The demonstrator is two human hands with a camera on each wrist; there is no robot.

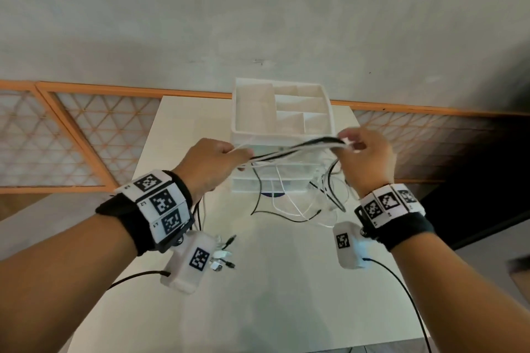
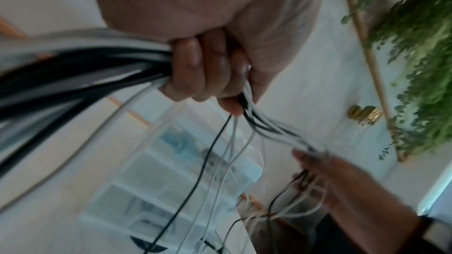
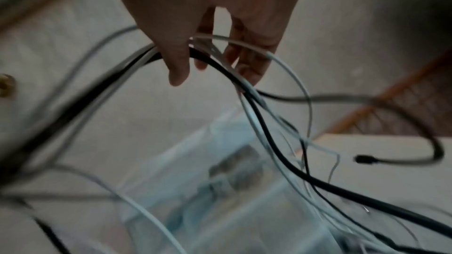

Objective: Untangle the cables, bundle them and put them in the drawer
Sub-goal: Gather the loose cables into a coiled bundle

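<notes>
Head view: left hand (image 1: 213,165) clenched round the black and white cables (image 1: 298,147), raised above the worktop (image 1: 258,295). Strands run across to the right hand (image 1: 365,157), fingers (image 1: 351,139) pinching the same bundle in front of the drawer unit (image 1: 282,135). Loose ends hang onto the worktop below. Drawer unit stands at the far edge; bare worktop nearer.

2 hands are in view, a left hand (image 1: 213,162) and a right hand (image 1: 365,155), and each wrist carries 1 marker band and 1 white camera block. There is 1 drawer unit (image 1: 282,135) on 1 white table (image 1: 272,295). The cables (image 1: 298,147) are black and white, several of each, too tangled to count exactly.
</notes>
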